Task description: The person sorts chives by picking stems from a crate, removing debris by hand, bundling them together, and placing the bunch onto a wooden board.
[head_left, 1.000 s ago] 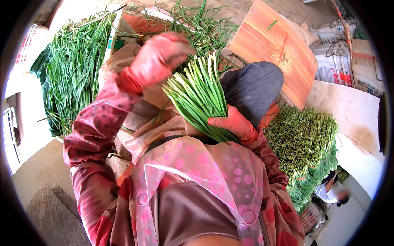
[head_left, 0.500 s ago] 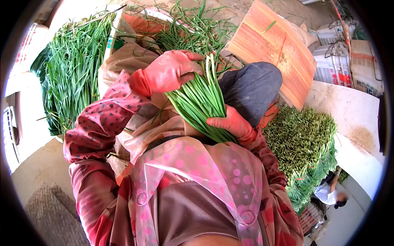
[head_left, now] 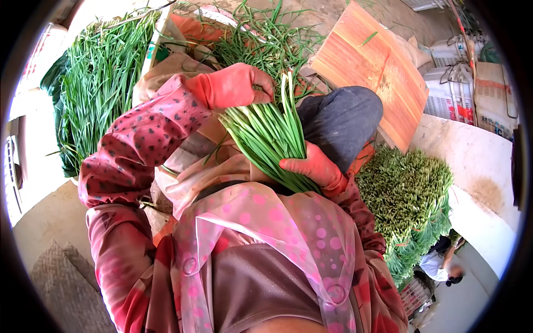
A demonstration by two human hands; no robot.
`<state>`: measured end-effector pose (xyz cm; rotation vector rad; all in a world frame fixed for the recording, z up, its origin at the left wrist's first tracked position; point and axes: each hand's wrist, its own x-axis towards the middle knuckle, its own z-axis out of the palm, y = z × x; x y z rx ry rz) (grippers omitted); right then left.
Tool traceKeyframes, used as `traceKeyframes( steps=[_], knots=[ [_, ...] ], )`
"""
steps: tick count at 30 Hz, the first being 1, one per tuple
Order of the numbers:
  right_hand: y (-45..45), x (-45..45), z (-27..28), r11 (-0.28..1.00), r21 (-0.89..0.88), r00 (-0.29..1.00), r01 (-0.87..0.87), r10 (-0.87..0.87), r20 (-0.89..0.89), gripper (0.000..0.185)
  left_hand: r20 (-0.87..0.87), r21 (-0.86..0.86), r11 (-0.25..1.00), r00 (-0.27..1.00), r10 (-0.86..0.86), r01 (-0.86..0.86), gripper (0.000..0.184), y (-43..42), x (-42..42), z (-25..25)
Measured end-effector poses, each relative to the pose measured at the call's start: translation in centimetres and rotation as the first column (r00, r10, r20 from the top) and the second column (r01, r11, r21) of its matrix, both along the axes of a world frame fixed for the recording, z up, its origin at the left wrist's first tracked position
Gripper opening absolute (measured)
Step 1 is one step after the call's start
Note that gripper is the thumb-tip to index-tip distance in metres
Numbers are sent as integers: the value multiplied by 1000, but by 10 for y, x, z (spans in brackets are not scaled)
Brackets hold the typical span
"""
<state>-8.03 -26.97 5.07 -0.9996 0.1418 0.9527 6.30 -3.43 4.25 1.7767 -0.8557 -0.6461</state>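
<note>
Proximally, a translucent, pink-dotted apron (head_left: 266, 219) covered the wearer's chest. Just beyond it, the gloved right hand (head_left: 317, 167) gripped a bunch of green stalks (head_left: 266, 136), its thumb laid across the upper face and its other fingers hidden beneath. The bunch lay tilted above the lap, its pale ends directed away from the body, just beside a bent knee (head_left: 341, 119) clad in dark grey. The gloved left hand (head_left: 236, 86) arched over the pale ends from the left; its fingers were curled, thumb and fingertips close to the stalks, though whether they pinched one could not be told. To the right stood a dense stack of stalks (head_left: 408, 188), packed with their ends upward; to the left rose a mass of long green leaves (head_left: 105, 83). Farther out, loose leaves (head_left: 266, 44) formed a tangle beyond the left hand, and a wooden board (head_left: 372, 72) slanted beyond the knee, bearing one leaf fragment (head_left: 368, 38). White crates (head_left: 451, 91) occupied the upper right; another person (head_left: 436, 266) appeared at the lower right margin.
</note>
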Motion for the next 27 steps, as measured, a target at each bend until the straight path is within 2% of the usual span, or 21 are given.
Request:
traceKeyframes(
  steps=[2, 3, 5, 6, 8, 12, 14, 15, 17, 18, 19, 21, 22, 23, 25, 27],
  knots=[
    [1, -1, 0, 1000, 8, 1000, 4, -4, -4, 53, -43, 134, 986, 995, -94, 99, 17, 3, 3, 6],
    [1, 0, 0, 1000, 14, 1000, 8, -8, 1, 53, -43, 133, 986, 995, -92, 97, 17, 3, 1, 9],
    [1, 0, -1, 1000, 17, 1000, 12, -12, 5, 53, 203, 127, 987, 972, -121, 96, 19, 2, -6, 16],
    [0, 0, -2, 1000, 2, 1000, 8, -8, 11, 53, 203, 126, 987, 972, -120, 95, 19, 2, -7, 13],
    [0, -1, -3, 1000, -12, 1000, 4, -4, 16, 53, 318, 36, 998, 946, -61, 52, 22, 1, -11, 6],
    [1, 0, 1, 999, -42, 1000, 4, -3, 9, 50, 306, 43, 999, 952, -2, -11, 18, 3, -12, 2],
    [0, 1, 2, 999, -41, 1000, 0, 0, 12, 49, 30, -57, 998, 999, 11, -9, 17, 4, -9, 1],
    [-1, 0, 0, 999, -33, 1000, 2, -2, 10, 48, 30, -59, 998, 999, 12, -10, 17, 4, -8, 6],
    [0, 0, 0, 1000, -24, 1000, 0, 0, 8, 48, 103, -19, 999, 994, -42, 44, 18, 4, -5, 18],
    [0, -1, 1, 999, -32, 1000, 12, -12, 2, 48, 300, 6, 999, 953, -36, 36, 23, 1, -6, 19],
    [0, 0, 2, 999, -42, 1000, 24, -25, -3, 48, 301, 6, 999, 953, -34, 34, 23, 0, -6, 21],
    [1, 0, 1, 998, -53, 1000, 17, -16, 10, 48, 365, 169, 977, 912, -185, 131, 29, -1, -8, 27],
    [0, -1, 0, 998, -64, 1000, 11, -9, 21, 47, 468, 179, 974, 858, -211, 142, 32, -3, -9, 23],
    [0, -1, 1, 998, -65, 1000, 12, -11, 19, 47, 466, 178, 974, 859, -212, 143, 32, -6, -11, 24],
    [1, 0, 4, 999, -46, 1000, 25, -26, -6, 47, 517, 68, 988, 842, -154, 139, 25, -13, -16, 31],
    [2, -1, 1, 999, -45, 1000, 22, -22, 6, 46, 468, 14, 990, 874, -133, 144, 22, -17, -19, 23]
  ],
)
